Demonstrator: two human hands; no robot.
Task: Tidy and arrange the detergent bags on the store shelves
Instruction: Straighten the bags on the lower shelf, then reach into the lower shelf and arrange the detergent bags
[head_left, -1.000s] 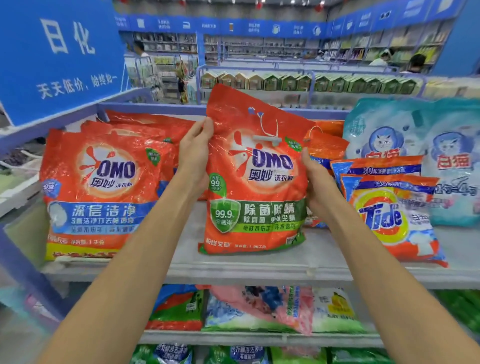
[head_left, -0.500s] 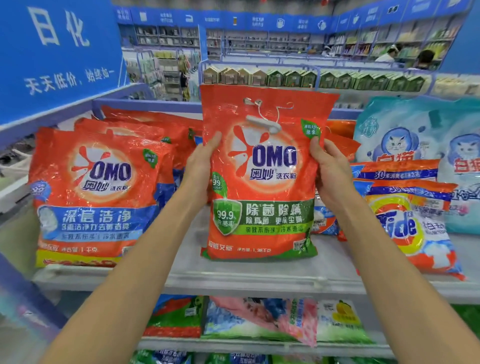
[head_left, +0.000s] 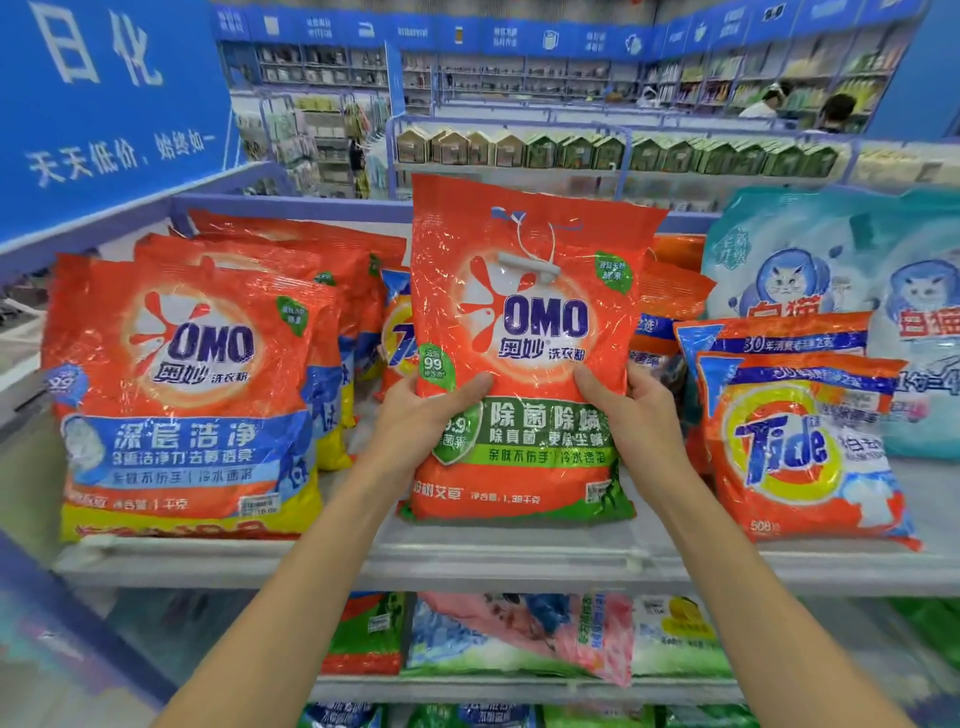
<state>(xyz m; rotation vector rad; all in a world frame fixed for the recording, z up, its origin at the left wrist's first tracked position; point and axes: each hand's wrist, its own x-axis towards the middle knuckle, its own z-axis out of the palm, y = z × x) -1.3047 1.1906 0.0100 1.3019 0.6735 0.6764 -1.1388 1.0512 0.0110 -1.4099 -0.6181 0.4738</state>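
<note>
OMO bag upright on shelf, left hand, right hand, fingers gripping its sides, Tide bag beside

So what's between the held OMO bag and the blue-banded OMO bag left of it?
A partly hidden Tide bag, further back, in the head view.

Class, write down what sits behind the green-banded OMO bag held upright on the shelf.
Behind the green-banded OMO bag, a half-hidden Tide bag shows past its left edge and orange bags past its right. Whatever lies directly behind it is covered.
</note>
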